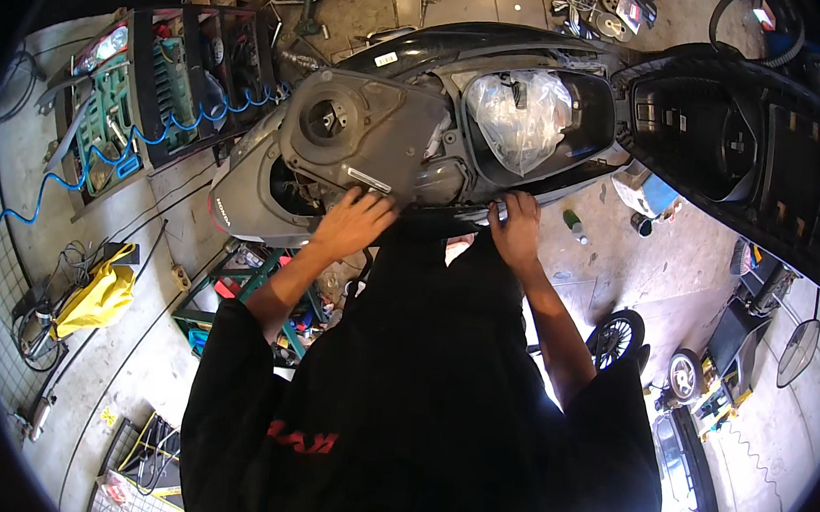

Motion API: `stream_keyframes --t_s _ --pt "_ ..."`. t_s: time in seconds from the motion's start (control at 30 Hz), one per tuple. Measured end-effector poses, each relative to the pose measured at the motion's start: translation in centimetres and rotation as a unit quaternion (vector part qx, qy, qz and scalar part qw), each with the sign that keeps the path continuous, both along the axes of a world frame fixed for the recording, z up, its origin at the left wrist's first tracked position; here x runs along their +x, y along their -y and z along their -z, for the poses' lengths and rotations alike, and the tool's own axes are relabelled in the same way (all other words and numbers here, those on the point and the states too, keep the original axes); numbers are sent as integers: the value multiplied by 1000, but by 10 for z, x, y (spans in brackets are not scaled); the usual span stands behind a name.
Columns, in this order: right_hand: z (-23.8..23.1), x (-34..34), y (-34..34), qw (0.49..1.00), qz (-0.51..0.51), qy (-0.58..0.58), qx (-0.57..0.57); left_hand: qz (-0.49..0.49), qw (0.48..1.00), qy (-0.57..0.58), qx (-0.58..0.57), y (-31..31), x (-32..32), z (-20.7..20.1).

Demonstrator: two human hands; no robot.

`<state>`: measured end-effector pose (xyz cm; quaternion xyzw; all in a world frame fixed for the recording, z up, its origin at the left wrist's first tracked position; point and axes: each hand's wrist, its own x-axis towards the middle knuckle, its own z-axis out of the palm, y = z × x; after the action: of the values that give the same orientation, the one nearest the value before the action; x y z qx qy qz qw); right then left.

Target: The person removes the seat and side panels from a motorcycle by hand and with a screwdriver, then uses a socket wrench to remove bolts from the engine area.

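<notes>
A scooter lies across the view with a dusty dark-grey moulded cover near its middle; a round opening pierces the cover's left part. My left hand rests at the cover's near edge, fingers apart and a little bent. My right hand is closed over the near rim of a black side panel, beside the under-seat storage bin. Inside that bin sits a clear plastic bag, its contents hard to make out. The undersides of both hands are hidden.
The raised seat stands at the right. A tool cart with a coiled blue air hose is at the left. Beyond the scooter lie loose parts and a drill. A green-capped bottle and wheel are on the right floor.
</notes>
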<state>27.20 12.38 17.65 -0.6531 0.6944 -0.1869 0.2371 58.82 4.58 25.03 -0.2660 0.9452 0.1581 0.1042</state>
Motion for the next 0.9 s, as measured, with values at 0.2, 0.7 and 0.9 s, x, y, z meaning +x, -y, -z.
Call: stream_keyframes --t_s 0.2,0.7,0.9 --pt "-30 51 56 986 -146 16 -74 -41 999 22 -4 15 34 -10" --pt "-17 51 118 943 -332 -8 4 -223 972 -62 -47 24 -74 7" --pt "-25 34 110 970 -237 47 12 -190 981 -31 -29 36 -86 30"
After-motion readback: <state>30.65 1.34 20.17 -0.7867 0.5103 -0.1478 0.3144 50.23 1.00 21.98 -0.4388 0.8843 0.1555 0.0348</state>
